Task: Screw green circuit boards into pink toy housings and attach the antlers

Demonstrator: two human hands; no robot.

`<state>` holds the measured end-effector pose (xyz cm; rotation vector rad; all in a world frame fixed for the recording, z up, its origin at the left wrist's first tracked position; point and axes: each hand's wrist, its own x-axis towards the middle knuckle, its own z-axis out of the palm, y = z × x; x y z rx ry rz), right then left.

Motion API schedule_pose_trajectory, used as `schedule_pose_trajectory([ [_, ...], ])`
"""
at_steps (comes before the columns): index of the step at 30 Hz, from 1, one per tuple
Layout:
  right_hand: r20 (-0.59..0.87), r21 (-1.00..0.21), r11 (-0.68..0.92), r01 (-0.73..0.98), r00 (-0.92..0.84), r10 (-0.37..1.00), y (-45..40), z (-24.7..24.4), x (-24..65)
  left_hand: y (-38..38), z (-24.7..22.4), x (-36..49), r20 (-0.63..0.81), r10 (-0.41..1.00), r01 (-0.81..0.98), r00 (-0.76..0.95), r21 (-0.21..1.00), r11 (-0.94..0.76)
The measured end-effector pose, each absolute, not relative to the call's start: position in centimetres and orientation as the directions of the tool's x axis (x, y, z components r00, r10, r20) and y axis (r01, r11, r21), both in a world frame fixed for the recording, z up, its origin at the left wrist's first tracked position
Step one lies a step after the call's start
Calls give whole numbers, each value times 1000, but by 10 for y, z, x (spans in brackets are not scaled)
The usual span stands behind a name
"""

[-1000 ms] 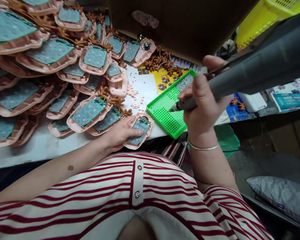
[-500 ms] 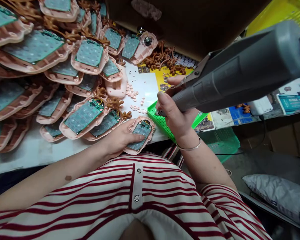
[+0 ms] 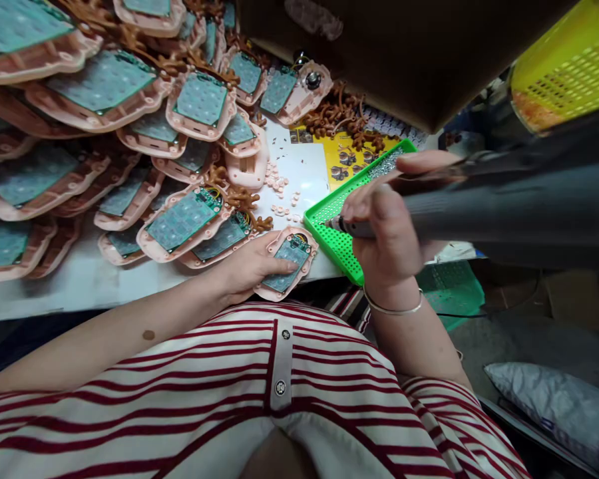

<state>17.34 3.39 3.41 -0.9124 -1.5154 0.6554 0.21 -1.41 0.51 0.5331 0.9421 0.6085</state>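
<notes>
My left hand (image 3: 249,267) holds a pink casing (image 3: 307,265) at the table's front edge, thumb across the green circuit board (image 3: 290,261) inside it. My right hand (image 3: 392,226) is wrapped round a large grey electric screwdriver (image 3: 489,209), blurred at its far end. The tool's tip (image 3: 329,223) points left, over the green perforated tray (image 3: 352,265). Small metal screws (image 3: 387,165) lie at the tray's far end. The tip is a little to the right of the held casing and apart from it.
Stacked pink casings with boards (image 3: 182,223) fill the left side. Brown antler-like parts (image 3: 337,113) and small pink pieces (image 3: 275,179) lie behind the tray. A yellow basket (image 3: 569,73) stands at the upper right; a cardboard box (image 3: 404,60) is at the back.
My right hand and the screwdriver have swung lower and to the right, so the tip and more of the green tray show. The whole view has shifted slightly; the left hand keeps its hold.
</notes>
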Motion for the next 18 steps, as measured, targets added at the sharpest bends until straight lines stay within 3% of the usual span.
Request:
schedule_pose_trajectory([
  [3, 679, -719, 691, -68, 138, 721, 31, 44, 168, -15, 6, 4, -594, 698, -235, 399, 670, 704],
  [6, 676, -713, 680, -171, 90, 732, 28, 43, 157, -16, 5, 5, -600, 712, -238, 364, 679, 694],
  [18, 629, -765, 625, -158, 27, 777, 29, 31, 139, -13, -3, 4, -554, 735, -274, 391, 693, 667],
])
